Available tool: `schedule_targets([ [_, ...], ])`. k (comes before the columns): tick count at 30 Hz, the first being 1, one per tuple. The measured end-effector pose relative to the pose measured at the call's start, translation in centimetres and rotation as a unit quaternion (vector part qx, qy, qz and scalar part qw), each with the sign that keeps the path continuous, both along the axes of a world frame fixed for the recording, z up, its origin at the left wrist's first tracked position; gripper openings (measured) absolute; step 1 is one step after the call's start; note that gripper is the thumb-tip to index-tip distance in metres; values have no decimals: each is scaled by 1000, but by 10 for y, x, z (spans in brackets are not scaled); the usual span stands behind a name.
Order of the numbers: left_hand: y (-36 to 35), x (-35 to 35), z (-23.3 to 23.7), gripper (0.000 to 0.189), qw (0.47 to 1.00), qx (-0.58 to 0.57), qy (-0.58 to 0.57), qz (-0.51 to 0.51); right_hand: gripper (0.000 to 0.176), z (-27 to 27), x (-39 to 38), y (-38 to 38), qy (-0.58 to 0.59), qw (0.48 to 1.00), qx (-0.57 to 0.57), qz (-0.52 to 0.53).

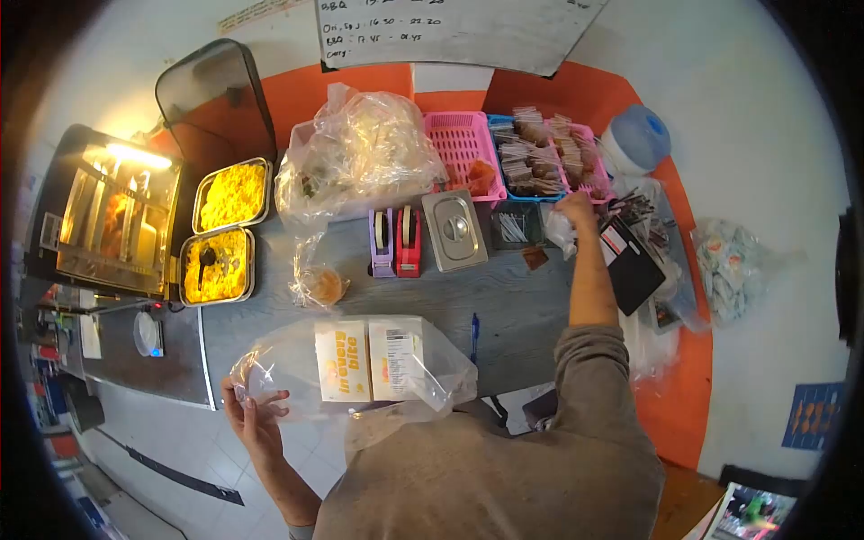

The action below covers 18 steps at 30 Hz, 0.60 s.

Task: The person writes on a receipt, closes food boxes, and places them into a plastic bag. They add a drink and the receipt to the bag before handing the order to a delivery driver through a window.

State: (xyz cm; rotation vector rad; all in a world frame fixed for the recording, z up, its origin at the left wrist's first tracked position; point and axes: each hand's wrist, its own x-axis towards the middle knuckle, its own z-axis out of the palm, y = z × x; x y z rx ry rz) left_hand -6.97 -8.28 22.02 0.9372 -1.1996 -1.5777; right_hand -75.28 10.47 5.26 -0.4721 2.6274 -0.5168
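A clear plastic bag (432, 360) lies along the front of the grey table. Two white boxes with yellow lettering (343, 362) are inside it, and the right one carries a printed label (399, 358). My left hand (254, 416) is closed on the bag's left end, fingers curled at the film. My right hand (578, 212) reaches to the back right, by a pink basket (601, 184) of small sachets. Its fingers point down, closed, at a whitish plastic packet or bag (560, 232); what they pinch is hidden.
Behind the bag stand a drink cup (322, 286), two tape dispensers (395, 243), a lidded steel container (455, 231) and a blue pen (475, 337). Trays of yellow food (216, 265) and a lit warmer (112, 216) are left. A black tablet-like object (634, 270) lies beside my right forearm.
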Motion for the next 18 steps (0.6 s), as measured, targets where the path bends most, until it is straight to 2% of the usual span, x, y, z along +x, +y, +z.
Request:
schedule_targets([
  [1,1,1,-3,35,1000,3,-3,6,36,-14,-22,8,-83,984,-153,45],
  [2,-2,3,-9,39,1000,-1,-14,5,36,-7,-23,7,-86,984,-150,48],
  [3,-3,3,-12,43,1000,-5,-24,2,33,8,-23,9,-96,951,-292,2],
  [4,-4,2,-13,43,1000,-3,-25,4,30,20,-19,9,-104,897,-427,-45],
  [5,-6,-2,-13,41,1000,-2,-20,4,30,22,-11,6,-106,898,-425,-44],
  [7,-8,-11,-11,39,1000,1,-14,3,30,22,7,-1,148,924,-350,45],
  [8,-9,-16,-7,32,1000,13,-2,8,33,5,12,-1,106,971,-207,61],
  [9,-9,-19,-4,26,1000,25,10,12,33,-24,8,3,106,971,-206,61],
  [10,-10,-21,-4,26,1000,25,12,13,34,-55,1,7,141,981,-55,121],
  [11,-11,-22,-3,26,1000,23,3,11,35,-60,4,5,172,964,98,178],
  [12,-12,-23,-2,25,1000,21,-6,11,35,-57,-1,6,173,964,96,180],
  [14,-13,-22,-3,25,1000,22,-9,16,33,-24,5,1,156,962,-147,168],
  [16,-13,-17,-3,26,999,27,-16,18,26,-18,-23,9,104,941,-316,59],
  [17,-14,-16,-3,26,999,29,-13,18,26,-10,-29,12,104,941,-315,59],
  [18,-14,-15,-4,26,999,31,-8,18,26,3,-35,15,42,892,-449,-42],
])
